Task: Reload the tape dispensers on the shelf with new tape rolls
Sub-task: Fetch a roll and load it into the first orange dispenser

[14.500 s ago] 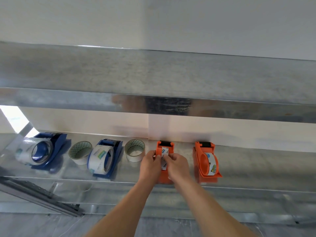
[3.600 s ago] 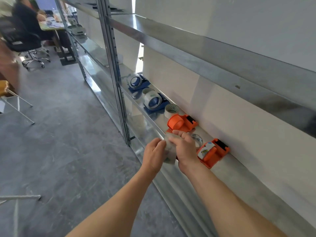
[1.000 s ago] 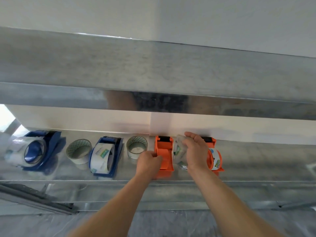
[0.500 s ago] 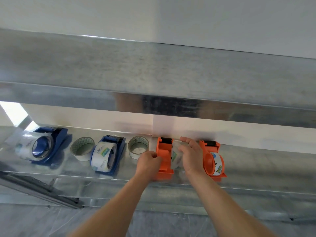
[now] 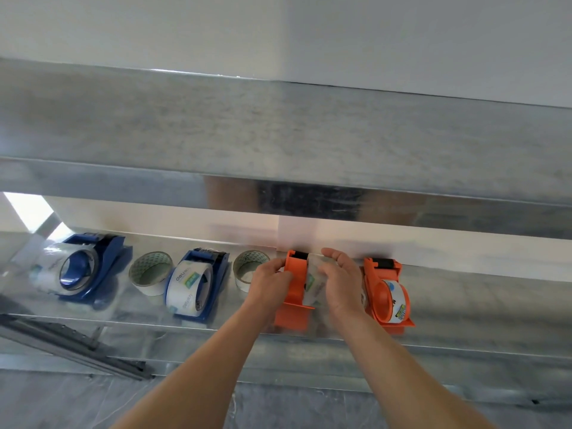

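Brought across since a second ago: clear tape roll (image 5: 312,283), then held off to the right of the orange dispenser (image 5: 294,311), now pressed against its inner wall. Clasped by the right hand (image 5: 340,283), fingers curled over the roll's far rim, probably to steer the core onto the hub. Braced from the opposite side by the left hand (image 5: 269,280), fingers wrapped round the dispenser's left wall, apparently to stop the body sliding on the metal shelf (image 5: 464,305) under the push. Just right of the right hand's grip, a second orange dispenser (image 5: 387,292), already carrying a labelled roll. Just left of the left hand's grip, a loose roll (image 5: 247,267); further left, a loaded blue dispenser (image 5: 198,283), another loose roll (image 5: 150,272), then a second blue dispenser (image 5: 89,267). Judged mid-seating, with the hub hidden behind the hands. Likely next: drawing the free end up to the black roller (image 5: 301,254) beyond the fingertips.
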Available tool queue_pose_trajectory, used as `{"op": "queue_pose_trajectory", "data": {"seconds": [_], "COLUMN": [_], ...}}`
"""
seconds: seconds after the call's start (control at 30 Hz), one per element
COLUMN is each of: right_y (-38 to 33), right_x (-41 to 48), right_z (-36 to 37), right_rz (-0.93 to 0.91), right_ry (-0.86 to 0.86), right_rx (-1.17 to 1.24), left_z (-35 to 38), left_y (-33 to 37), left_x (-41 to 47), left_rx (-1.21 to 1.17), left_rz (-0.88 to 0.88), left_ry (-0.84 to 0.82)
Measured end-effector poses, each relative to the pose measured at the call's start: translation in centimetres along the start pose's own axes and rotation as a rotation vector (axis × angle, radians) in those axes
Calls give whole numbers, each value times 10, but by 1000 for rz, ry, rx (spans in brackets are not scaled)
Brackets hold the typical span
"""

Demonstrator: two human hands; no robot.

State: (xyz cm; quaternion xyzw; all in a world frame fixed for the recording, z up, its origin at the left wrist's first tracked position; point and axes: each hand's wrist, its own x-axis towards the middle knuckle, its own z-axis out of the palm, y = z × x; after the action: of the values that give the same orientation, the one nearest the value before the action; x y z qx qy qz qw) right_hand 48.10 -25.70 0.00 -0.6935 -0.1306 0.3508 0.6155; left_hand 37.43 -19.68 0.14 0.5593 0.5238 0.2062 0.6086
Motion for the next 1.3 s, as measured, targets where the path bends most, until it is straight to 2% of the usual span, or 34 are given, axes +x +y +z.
{"op": "queue_pose_trajectory", "data": {"seconds": [0.13,0.37,0.57,0.73,0.83,1.03,1.13,1.3], "right_y": [5,10,4,-7,-8,-2,1,17], "right_x": [2,3,0,-1,-4,-11,-18,-14], "right_z": [7,10,14,23,30,42,41,32], "right_rz": [14,102,134,79,88,147,65,-52], "right_ry": [29,69,96,51,20,-14,-45,-85], "right_rx": [-21,80,126,37,-20,78,-61,-530], "left_z": [-2,-7,-10,-10,-11,-9,-10,-10], "left_y": [-4,-1,-4,-10,-12,-20,-28,-49], "left_x": [5,6,14,12,11,5,3,5], "left_rx": [8,-19,55,37,-5,-173,-104,12], "left_rz": [12,5,55,55,34,2,15,4], "left_ry": [-15,-49,-71,-87,-126,-145,-158,-169]}}
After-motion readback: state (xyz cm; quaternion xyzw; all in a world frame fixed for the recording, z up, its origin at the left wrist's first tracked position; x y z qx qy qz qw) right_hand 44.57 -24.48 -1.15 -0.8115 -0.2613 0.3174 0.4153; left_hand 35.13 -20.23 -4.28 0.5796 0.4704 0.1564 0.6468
